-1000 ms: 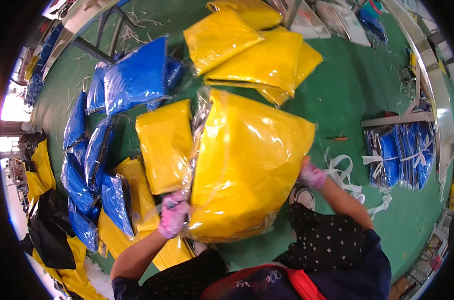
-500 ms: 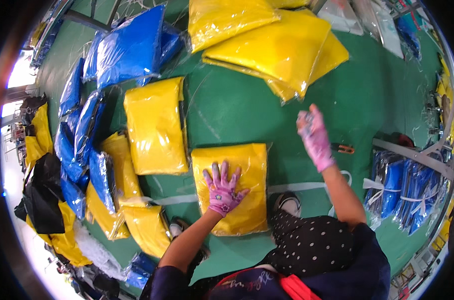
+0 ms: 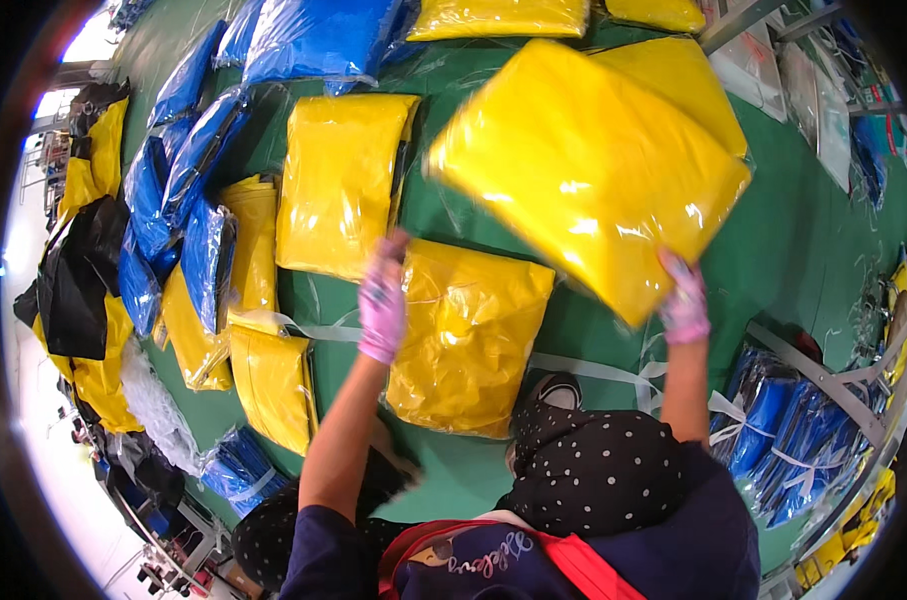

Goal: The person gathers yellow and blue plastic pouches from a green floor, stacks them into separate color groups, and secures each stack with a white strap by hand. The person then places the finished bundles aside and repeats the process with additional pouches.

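Right hand [image 3: 685, 305]: fingers gripping the near corner of a yellow, flat, plastic-wrapped packet [image 3: 593, 170].
Left hand [image 3: 381, 312]: beside a yellow, squarish, plastic-wrapped bundle [image 3: 468, 340] on the green floor [image 3: 813, 240]; fingers blurred, cannot tell open or closed.
Corner hold: slick wrapping could slip; unsupported weight could make the packet sag.
White flat strap [image 3: 593, 368]: shows either side of the bundle; a nudge could skew it.

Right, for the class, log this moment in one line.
right hand: grips yellow package by edge; left hand: beside second yellow package, contact unclear; white strap: shows either side of it
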Available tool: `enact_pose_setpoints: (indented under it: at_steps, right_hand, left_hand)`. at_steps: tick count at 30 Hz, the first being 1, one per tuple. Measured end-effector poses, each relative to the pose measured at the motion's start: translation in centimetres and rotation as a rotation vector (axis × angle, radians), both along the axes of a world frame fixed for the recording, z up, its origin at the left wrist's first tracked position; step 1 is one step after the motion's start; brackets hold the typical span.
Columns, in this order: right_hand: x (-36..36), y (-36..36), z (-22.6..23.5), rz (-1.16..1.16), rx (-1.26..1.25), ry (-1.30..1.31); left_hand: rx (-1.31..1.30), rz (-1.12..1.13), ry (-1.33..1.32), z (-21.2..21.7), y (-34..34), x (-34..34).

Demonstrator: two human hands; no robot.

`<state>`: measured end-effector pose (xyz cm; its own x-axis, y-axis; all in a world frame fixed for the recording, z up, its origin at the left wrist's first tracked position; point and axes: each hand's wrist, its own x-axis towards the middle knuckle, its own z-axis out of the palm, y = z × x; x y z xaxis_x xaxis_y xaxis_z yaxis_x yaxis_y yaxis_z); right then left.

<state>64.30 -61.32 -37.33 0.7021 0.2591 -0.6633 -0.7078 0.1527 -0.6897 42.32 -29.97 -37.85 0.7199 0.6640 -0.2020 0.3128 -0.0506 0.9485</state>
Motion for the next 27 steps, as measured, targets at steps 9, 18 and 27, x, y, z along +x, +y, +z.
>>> enact_pose_setpoints:
  at_steps: [9,18,27]
  right_hand:
    - [4.8,4.4,1.1,1.202,0.083,-0.195]
    - [-0.1,14.7,-3.3,1.413,0.237,-0.194]
    - [-6.9,9.7,16.0,1.189,0.114,-1.256]
  left_hand:
    - [-1.015,0.169,0.296,3.4,-3.0,-11.3]
    - [-0.866,0.076,0.533,4.2,-3.2,-21.3]
    - [-1.283,0.013,-0.170,14.1,7.8,-4.1]
